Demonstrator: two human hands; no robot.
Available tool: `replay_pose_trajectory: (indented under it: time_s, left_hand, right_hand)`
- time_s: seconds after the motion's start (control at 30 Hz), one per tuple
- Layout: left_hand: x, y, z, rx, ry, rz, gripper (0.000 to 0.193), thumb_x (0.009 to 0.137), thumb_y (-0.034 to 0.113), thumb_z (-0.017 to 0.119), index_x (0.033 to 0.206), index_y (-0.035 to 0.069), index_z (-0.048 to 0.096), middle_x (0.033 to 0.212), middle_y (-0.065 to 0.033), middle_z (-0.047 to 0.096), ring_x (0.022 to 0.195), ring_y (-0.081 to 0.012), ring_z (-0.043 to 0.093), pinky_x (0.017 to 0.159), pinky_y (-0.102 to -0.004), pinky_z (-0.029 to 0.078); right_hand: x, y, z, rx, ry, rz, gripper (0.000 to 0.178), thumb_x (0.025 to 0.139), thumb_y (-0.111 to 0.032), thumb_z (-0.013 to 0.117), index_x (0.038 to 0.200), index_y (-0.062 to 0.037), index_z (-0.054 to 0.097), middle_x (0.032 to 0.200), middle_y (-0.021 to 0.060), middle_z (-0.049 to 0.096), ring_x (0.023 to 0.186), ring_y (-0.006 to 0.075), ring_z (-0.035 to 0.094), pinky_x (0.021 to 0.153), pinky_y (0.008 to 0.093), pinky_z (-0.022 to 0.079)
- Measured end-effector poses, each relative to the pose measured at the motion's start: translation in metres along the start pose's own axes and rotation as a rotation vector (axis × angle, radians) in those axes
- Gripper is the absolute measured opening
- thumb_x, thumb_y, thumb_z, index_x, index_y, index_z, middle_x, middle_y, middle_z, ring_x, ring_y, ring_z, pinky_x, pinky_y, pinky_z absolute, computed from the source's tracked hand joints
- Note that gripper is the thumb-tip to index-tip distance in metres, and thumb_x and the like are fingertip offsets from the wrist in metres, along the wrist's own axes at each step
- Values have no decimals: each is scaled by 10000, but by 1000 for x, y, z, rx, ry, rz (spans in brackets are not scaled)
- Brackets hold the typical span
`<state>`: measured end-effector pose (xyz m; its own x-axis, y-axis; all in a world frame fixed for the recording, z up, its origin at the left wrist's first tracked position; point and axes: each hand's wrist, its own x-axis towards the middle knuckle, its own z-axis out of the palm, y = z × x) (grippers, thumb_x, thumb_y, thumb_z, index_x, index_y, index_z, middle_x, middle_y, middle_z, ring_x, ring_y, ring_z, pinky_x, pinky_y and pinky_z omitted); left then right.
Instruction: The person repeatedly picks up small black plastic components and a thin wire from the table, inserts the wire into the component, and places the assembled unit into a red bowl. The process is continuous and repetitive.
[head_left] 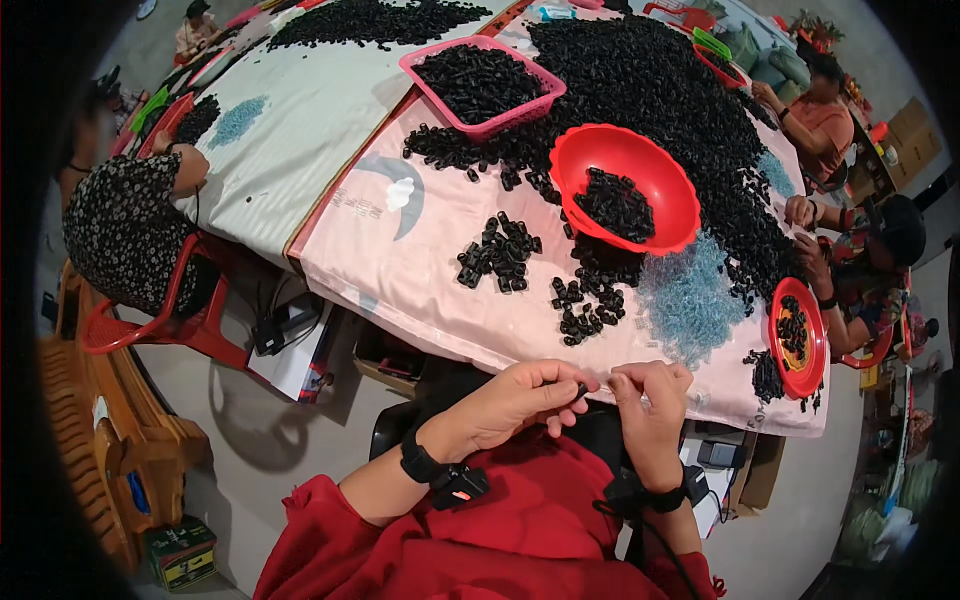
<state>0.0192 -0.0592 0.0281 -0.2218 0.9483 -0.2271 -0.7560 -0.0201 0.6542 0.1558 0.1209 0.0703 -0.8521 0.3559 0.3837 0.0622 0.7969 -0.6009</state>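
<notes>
My left hand (520, 402) is closed in front of the table's near edge, pinching a small black plastic piece (582, 391) between thumb and fingers. Just to its right, my right hand (652, 405) has thumb and fingertips pressed together; whatever they hold is too small to make out. Beyond my hands lie two loose clusters of black plastic pieces (497, 253) on the pink cloth (420, 290). A heap of thin, clear bluish bits (695, 300) sits ahead of my right hand. Behind that stands a red scalloped bowl (655, 165), partly filled with black pieces.
A pink basket (483, 125) of black pieces stands farther back, beside a large black pile (640, 85). At right is a red oval tray (797, 345). Co-workers sit along the right side, and one (135, 220) sits at left on a red chair (190, 330). Boxes show under the table.
</notes>
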Motion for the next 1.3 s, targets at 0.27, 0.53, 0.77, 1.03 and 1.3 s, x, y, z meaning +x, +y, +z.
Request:
replay_pose_trajectory:
  time_s: [0.27,0.53,0.77,1.03,1.3]
  left_hand:
    - [1,-4,4,52,-15,30,360,1115,239,639,1394,11,644,1144,-71,706,976,-119,678,825,-263,590]
    - [1,-4,4,38,-36,24,362,1118,250,630,1392,13,637,1184,-98,717,1020,-147,707,883,-304,611]
    - [-1,2,14,4,28,-9,324,1104,224,654,1357,20,644,1191,-112,725,995,-145,718,807,-269,616]
    - [4,-10,-2,-14,69,49,295,1046,142,724,1303,5,680,1084,-63,703,873,-120,698,668,-217,582]
    - [3,-7,5,-9,83,39,284,1034,87,725,1300,-3,678,1076,-83,707,1021,-210,764,781,-283,646]
  right_hand:
    - [0,-10,-5,20,57,-117,119,952,-57,760,1069,-76,750,933,39,715,827,211,634,902,378,373]
    - [-4,-15,-6,63,43,-98,146,920,-38,785,1051,-84,738,931,36,706,827,210,636,889,387,369]
    - [-5,-16,-6,31,34,-91,131,920,-44,791,1031,-88,736,916,25,702,829,208,640,889,384,363]
    - [-4,-17,-5,46,39,-92,127,915,-33,785,1018,-92,739,937,32,714,851,218,656,897,393,366]
    - [-6,-19,-5,77,16,-135,197,883,12,766,1050,-91,748,955,34,714,881,231,668,901,401,369]
